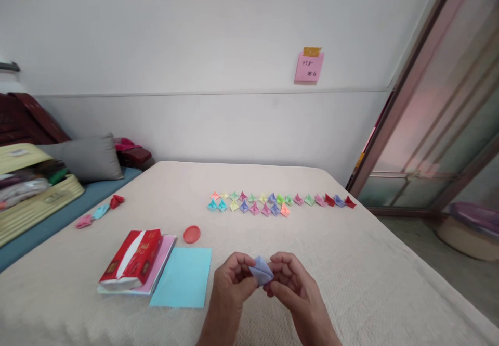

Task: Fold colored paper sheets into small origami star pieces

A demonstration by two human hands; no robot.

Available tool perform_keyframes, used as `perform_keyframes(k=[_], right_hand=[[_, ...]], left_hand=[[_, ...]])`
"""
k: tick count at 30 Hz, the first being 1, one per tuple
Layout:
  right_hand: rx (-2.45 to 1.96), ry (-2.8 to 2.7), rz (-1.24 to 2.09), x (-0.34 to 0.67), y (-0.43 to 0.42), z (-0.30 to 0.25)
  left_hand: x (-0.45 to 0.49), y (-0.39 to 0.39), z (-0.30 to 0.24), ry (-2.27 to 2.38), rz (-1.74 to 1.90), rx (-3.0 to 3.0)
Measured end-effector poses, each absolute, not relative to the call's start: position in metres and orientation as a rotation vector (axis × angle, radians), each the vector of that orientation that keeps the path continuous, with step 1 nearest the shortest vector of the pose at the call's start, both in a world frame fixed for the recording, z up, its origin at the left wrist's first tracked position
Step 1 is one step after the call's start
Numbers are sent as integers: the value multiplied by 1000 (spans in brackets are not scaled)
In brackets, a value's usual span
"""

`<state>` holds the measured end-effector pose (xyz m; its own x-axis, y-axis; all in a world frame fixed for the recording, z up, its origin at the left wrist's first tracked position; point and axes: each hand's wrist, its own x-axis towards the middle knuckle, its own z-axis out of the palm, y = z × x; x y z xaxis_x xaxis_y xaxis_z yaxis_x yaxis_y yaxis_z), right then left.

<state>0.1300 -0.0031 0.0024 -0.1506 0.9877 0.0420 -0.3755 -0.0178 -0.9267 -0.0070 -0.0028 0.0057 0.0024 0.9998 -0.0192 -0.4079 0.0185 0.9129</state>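
Note:
A small folded piece of lavender paper (261, 270) is held up between my two hands, just above the cloth. My left hand (235, 277) pinches its left corner between thumb and fingers. On the other side my right hand (290, 282) grips the lower right corner with curled fingers, partly hiding that edge. To the left of my left hand lies a flat sheet of light blue paper (182, 277). Farther back stand small folded paper figures (254, 208) of many colours, lined up in two rows.
A red tissue pack (134, 258) rests on a stack of coloured paper (166, 255) at the left. Near it sits a round red lid (192, 234). Several folded pieces, one pink (84, 221), lie by the left edge. A pink note (309, 67) is taped to the wall.

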Motion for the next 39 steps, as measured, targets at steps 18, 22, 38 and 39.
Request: perform_keyframes(k=[18, 22, 38, 39], right_hand=[[-950, -1153, 1364, 138, -3, 8], [-974, -1065, 1368, 136, -2, 3], [-1063, -928, 1330, 132, 0, 3], [-1087, -924, 1289, 131, -1, 1]], left_hand=[[-10, -8, 17, 877, 1310, 901], [-8, -7, 9, 893, 1317, 936], [0, -9, 10, 954, 1277, 1053], [1, -9, 10, 960, 1278, 1070]])
